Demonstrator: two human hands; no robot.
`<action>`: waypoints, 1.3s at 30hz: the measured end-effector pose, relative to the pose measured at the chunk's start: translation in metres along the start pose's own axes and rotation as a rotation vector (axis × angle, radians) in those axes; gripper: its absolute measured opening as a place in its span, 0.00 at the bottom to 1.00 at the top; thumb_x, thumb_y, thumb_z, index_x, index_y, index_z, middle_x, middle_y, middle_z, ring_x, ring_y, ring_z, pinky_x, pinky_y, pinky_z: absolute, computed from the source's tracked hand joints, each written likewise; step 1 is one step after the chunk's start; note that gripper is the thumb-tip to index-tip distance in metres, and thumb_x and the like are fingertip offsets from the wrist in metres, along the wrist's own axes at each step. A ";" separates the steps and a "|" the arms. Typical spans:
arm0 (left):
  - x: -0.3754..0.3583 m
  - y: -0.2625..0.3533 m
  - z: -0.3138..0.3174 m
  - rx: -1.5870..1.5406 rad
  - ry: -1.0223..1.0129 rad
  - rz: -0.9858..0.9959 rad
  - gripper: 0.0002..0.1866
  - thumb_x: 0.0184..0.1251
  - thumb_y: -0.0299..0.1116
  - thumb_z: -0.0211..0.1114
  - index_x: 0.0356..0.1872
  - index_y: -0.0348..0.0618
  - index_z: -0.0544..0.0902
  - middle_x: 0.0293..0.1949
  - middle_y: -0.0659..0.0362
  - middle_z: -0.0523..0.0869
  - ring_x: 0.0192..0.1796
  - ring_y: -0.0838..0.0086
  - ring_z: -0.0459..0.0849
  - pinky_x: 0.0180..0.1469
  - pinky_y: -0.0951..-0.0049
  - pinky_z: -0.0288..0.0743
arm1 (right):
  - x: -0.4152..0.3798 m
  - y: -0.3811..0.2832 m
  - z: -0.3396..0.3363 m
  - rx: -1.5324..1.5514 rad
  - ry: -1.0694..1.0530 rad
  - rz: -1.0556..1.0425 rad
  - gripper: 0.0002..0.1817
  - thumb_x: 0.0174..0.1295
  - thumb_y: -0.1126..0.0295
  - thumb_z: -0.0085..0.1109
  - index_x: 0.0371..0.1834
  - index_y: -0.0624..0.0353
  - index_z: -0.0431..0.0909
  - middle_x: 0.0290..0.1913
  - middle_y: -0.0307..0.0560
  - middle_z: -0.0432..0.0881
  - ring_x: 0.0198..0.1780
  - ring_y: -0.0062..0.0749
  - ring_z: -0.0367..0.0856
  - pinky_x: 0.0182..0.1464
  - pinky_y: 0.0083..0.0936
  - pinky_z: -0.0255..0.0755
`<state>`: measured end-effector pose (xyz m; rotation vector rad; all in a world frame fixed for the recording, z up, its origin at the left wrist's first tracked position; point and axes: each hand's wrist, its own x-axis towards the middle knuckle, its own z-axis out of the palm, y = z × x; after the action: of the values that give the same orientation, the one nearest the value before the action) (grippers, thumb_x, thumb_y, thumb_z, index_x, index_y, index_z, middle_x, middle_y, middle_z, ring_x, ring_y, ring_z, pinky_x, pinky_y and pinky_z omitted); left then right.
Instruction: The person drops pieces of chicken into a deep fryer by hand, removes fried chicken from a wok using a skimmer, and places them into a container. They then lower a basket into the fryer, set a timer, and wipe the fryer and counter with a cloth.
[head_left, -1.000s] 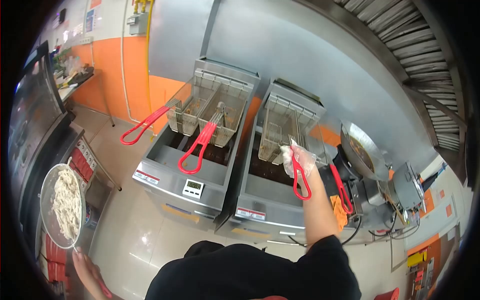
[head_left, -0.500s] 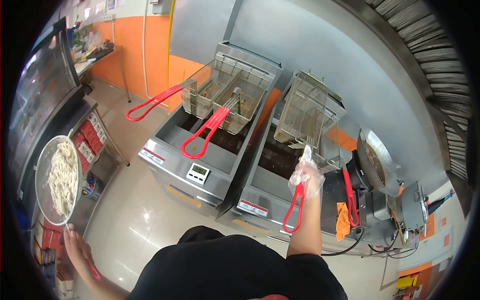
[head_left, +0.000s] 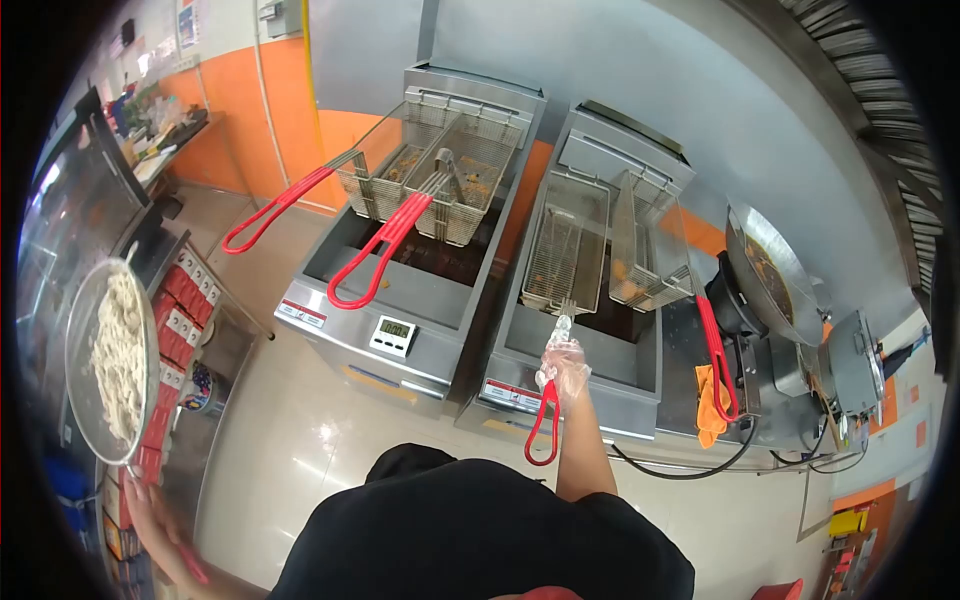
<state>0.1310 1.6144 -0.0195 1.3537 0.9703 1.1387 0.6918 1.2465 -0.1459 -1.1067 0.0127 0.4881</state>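
Observation:
My left hand (head_left: 152, 522) grips the red handle of a round wire strainer (head_left: 146, 408) at the far left. Pale, flour-coated pieces (head_left: 118, 350) lie heaped in the strainer. On my right hand (head_left: 566, 370) is a clear plastic glove smudged with white. Its fingers wrap the red handle of a fry basket (head_left: 566, 240), which sits low in the right fryer (head_left: 620, 350) and looks bare inside. Beside it, a second fry basket (head_left: 650, 255) stands higher and tilted, its red handle (head_left: 716, 355) pointing toward me.
The left fryer (head_left: 420, 340) carries two raised baskets (head_left: 420, 165) with red handles sticking out over its front. A digital timer (head_left: 392, 337) rests on its front ledge. At right are a large wok (head_left: 768, 270) and an orange cloth (head_left: 712, 405). Red boxes (head_left: 185, 300) fill a shelf at left.
My right hand has moved left and toward me, and its basket has come away from the neighbouring basket and down into the fryer. My left hand still holds the strainer; the view has shifted slightly.

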 end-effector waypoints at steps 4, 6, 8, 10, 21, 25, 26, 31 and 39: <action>-0.024 0.070 0.082 0.094 0.121 0.155 0.19 0.68 0.38 0.47 0.53 0.36 0.65 0.36 0.64 0.72 0.21 0.89 0.63 0.17 0.88 0.51 | 0.019 -0.015 0.000 0.154 0.028 0.016 0.08 0.44 0.79 0.56 0.27 0.59 0.70 0.18 0.38 0.68 0.16 0.23 0.67 0.15 0.22 0.62; -0.043 0.105 0.134 0.047 0.115 0.166 0.18 0.67 0.39 0.48 0.51 0.36 0.66 0.28 0.66 0.70 0.15 0.91 0.61 0.11 0.90 0.48 | 0.030 -0.022 0.001 0.000 0.089 -0.020 0.06 0.44 0.78 0.56 0.27 0.60 0.71 0.19 0.39 0.70 0.16 0.23 0.68 0.16 0.23 0.62; -0.060 0.133 0.163 -0.087 -0.032 0.103 0.19 0.66 0.38 0.50 0.51 0.34 0.66 0.23 0.67 0.67 0.13 0.92 0.59 0.09 0.91 0.46 | 0.037 -0.029 0.001 -0.079 0.095 -0.020 0.04 0.46 0.77 0.55 0.26 0.60 0.71 0.19 0.40 0.71 0.16 0.23 0.68 0.17 0.23 0.63; -0.075 0.155 0.190 -0.280 -0.326 0.062 0.21 0.63 0.36 0.51 0.51 0.31 0.65 0.20 0.68 0.66 0.12 0.92 0.57 0.09 0.91 0.44 | 0.043 -0.038 -0.002 -0.085 0.042 0.024 0.01 0.49 0.76 0.53 0.24 0.59 0.71 0.19 0.40 0.71 0.16 0.24 0.68 0.17 0.22 0.63; -0.141 0.119 0.352 -0.359 -1.054 -0.215 0.12 0.62 0.27 0.51 0.46 0.39 0.68 0.17 0.67 0.64 0.09 0.88 0.54 0.11 0.85 0.45 | 0.019 -0.079 -0.066 -1.494 -0.319 -0.322 0.10 0.61 0.65 0.48 0.36 0.62 0.70 0.27 0.51 0.76 0.27 0.36 0.77 0.29 0.25 0.72; -0.166 0.069 0.372 -0.223 -1.090 -0.334 0.11 0.62 0.25 0.52 0.46 0.40 0.67 0.18 0.66 0.65 0.11 0.88 0.58 0.13 0.85 0.49 | -0.066 -0.145 -0.037 -1.198 -0.057 -0.432 0.09 0.56 0.68 0.53 0.37 0.62 0.73 0.32 0.48 0.79 0.32 0.30 0.79 0.34 0.25 0.75; -0.172 0.059 0.374 -0.179 -1.088 -0.350 0.11 0.62 0.25 0.52 0.46 0.41 0.67 0.18 0.67 0.65 0.11 0.88 0.58 0.13 0.85 0.50 | -0.086 -0.158 -0.031 -1.046 0.027 -0.429 0.09 0.55 0.68 0.55 0.35 0.61 0.74 0.30 0.44 0.79 0.32 0.25 0.79 0.34 0.25 0.75; -0.195 0.057 0.382 -0.032 -1.047 -0.482 0.11 0.61 0.26 0.54 0.44 0.41 0.67 0.17 0.67 0.65 0.12 0.86 0.61 0.15 0.84 0.55 | -0.110 -0.172 0.015 0.396 -0.621 0.018 0.13 0.52 0.66 0.57 0.38 0.61 0.72 0.28 0.43 0.74 0.31 0.30 0.75 0.33 0.19 0.71; -0.182 -0.002 0.367 0.058 -1.085 -0.444 0.12 0.60 0.28 0.57 0.43 0.42 0.67 0.17 0.68 0.65 0.13 0.85 0.63 0.16 0.83 0.57 | -0.025 -0.123 0.088 -1.998 -0.760 -0.680 0.38 0.49 0.47 0.56 0.63 0.49 0.57 0.62 0.53 0.59 0.60 0.44 0.63 0.59 0.30 0.61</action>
<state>0.4506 1.3585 -0.0326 1.4200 0.4350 -0.0351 0.6962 1.2696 0.0054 -2.5617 -1.7996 0.1210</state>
